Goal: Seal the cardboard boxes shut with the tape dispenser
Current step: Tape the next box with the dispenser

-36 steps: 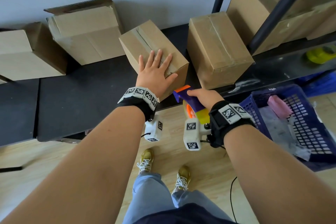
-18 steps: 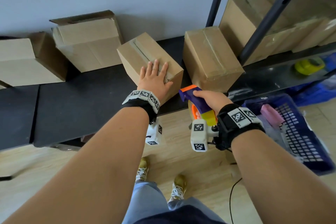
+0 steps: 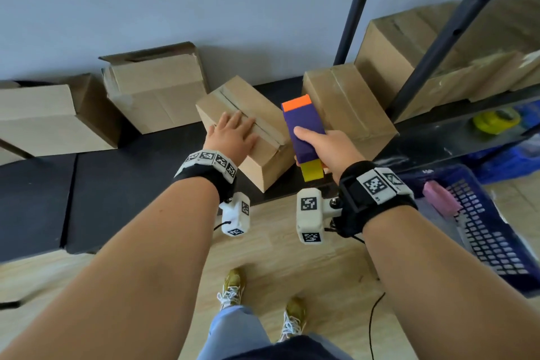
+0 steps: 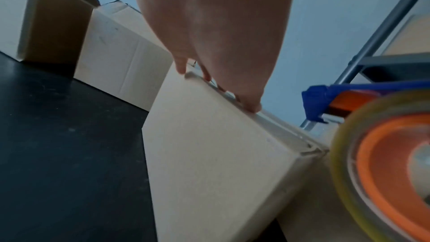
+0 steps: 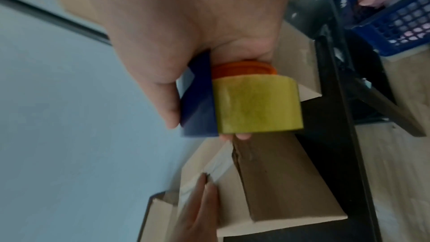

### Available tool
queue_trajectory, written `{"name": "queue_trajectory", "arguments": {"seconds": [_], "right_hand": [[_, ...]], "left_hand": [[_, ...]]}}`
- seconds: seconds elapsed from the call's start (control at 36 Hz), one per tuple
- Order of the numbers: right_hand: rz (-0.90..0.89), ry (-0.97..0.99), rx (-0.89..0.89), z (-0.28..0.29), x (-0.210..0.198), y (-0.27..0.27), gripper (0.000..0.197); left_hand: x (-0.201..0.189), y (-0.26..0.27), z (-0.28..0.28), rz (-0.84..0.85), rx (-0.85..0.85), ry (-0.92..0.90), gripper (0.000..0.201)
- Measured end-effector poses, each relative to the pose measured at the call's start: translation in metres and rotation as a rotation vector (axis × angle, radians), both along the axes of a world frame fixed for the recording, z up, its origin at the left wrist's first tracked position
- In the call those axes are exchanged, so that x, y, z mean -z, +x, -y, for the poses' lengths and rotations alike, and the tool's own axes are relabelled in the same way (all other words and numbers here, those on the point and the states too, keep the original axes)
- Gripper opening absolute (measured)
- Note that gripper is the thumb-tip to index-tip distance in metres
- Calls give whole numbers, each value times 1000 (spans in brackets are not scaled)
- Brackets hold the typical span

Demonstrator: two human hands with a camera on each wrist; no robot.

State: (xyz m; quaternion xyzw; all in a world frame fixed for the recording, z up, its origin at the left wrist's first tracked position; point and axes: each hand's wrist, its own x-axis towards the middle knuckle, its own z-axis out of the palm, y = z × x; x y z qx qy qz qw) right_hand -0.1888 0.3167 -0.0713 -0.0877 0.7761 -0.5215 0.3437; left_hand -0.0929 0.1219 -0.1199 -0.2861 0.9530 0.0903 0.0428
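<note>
While the left hand (image 3: 233, 137) lies flat with straight fingers on top of the middle box (image 3: 251, 137), pressing beside its centre seam, the right hand (image 3: 324, 149) has its fingers and thumb curled round the purple tape dispenser (image 3: 304, 128), holding it in the air just right of that box. The dispenser's orange tip points away from the person, and its yellowish tape roll (image 5: 256, 106) sits under the palm. The box stands turned at an angle on a black surface (image 3: 122, 184), near its front edge. 2 more boxes (image 3: 152, 88) stand to the left by the wall and another box (image 3: 347, 108) to the right. A blue basket (image 3: 491, 231) sits on the floor at right.
</note>
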Motion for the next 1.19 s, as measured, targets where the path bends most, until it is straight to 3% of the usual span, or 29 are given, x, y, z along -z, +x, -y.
{"name": "queue_trajectory", "arguments": {"seconds": [0.11, 0.19, 0.28, 0.36, 0.44, 0.56, 0.72, 0.86, 1.0, 1.19], "right_hand": [[-283, 123, -67, 27, 2, 11, 27], [-504, 269, -61, 41, 5, 18, 31], [-647, 364, -57, 55, 11, 22, 35], [-718, 405, -55, 68, 16, 23, 36], [-760, 447, -65, 79, 20, 26, 36], [-811, 515, -48, 88, 23, 30, 37], [-855, 537, -62, 91, 22, 30, 34], [-838, 548, -32, 92, 24, 29, 35], [-824, 554, -55, 92, 25, 25, 37], [-792, 538, -54, 88, 26, 24, 34]], "left_hand": [[3, 3, 0, 15, -24, -94, 50], [2, 4, 2, -16, 25, -136, 58], [-1, 6, 17, -135, -38, -131, 37], [1, 13, 35, -186, -37, -188, 46], [14, 20, 46, -76, -9, -84, 55], [22, 22, 45, -14, 5, -74, 61], [17, 22, 45, -8, 25, -89, 58], [12, 23, 34, 25, 205, -70, 50], [11, 20, 37, 69, 206, -54, 49], [8, 23, 55, -66, 126, -54, 49]]}}
